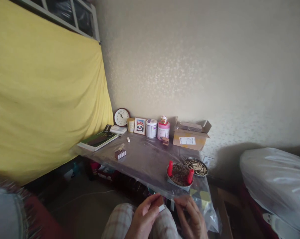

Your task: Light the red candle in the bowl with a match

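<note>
Both hands low over the lap, left hand (143,217) pinching a small box (159,203), right hand (193,217) loosely curled.

Two bowls (180,175) (196,166) (metal), two tins (151,128) (163,130)

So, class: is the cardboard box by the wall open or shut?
Open. The cardboard box has its top flaps raised, one angled up at the right; its contents cannot be seen.

One head-worn camera looks forward and slightly down, near the hands at bottom, towards the plastic-covered tabletop (145,156) against the wall.
</note>
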The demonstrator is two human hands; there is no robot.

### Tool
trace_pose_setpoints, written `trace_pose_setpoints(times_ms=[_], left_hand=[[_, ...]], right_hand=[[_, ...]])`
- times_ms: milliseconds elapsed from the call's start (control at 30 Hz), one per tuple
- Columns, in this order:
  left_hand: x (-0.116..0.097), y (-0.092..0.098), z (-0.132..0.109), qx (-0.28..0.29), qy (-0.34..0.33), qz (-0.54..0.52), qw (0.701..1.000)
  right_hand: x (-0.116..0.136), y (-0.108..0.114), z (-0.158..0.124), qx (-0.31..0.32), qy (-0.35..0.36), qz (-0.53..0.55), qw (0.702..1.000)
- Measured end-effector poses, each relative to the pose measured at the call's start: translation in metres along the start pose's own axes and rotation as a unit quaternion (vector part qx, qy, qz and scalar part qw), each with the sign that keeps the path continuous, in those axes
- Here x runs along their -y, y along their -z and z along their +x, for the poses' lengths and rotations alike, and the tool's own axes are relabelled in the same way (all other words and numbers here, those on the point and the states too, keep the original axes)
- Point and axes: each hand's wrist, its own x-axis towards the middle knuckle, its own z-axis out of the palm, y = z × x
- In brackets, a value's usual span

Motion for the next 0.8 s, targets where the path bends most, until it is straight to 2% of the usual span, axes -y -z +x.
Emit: trace_pose_setpoints(times_ms=[133,267,567,800], left_hand=[[-0.002,-0.009,-0.001,-0.039,-0.031,0.057,0.997],[-0.001,-0.009,-0.002,-0.056,-0.053,0.107,0.991],[0.002,-0.002,-0.001,-0.03,-0.03,0.101,0.994],[0.007,0.002,0.001,-0.011,-0.038,0.073,0.997]], right_hand=[[0.011,-0.001,0.002,0.013,0.082,-0.072,0.994],[0.015,-0.002,0.003,0.027,0.142,-0.111,0.983],[0.017,-0.001,0.003,0.077,0.105,-0.068,0.989],[0.009,-0.005,-0.003,0.04,0.116,-0.079,0.989]])
